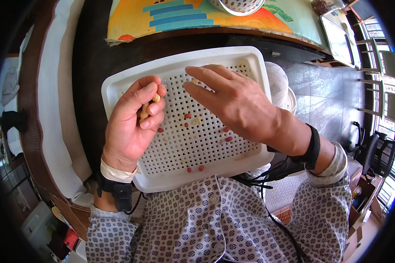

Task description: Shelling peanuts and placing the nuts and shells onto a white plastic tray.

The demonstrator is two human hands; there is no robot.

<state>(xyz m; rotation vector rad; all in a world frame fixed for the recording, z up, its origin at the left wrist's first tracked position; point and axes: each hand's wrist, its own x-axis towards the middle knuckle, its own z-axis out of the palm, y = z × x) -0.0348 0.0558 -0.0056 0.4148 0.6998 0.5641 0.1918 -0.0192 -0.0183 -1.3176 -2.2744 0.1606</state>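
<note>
In my left hand (135,115), closed over the left part of a white perforated plastic tray (197,182), are unshelled peanuts (145,111). My right hand (230,95) is spread palm down above the tray's right part, its fingers apart and pointing left. What lies under that palm is hidden; a bit of peanut shell (195,81) shows by its fingertips. Several red-skinned peanut kernels (187,116) lie scattered on the tray floor, with shell crumbs (197,122) near the middle. The tray rests at my lap.
Beyond the tray stands a table with a colourful patterned cover (181,16), bearing a white perforated basket (240,6) and a white-surfaced tray (337,41). A cushioned bench (57,108) runs along the left. Black cables (263,177) hang by my right side.
</note>
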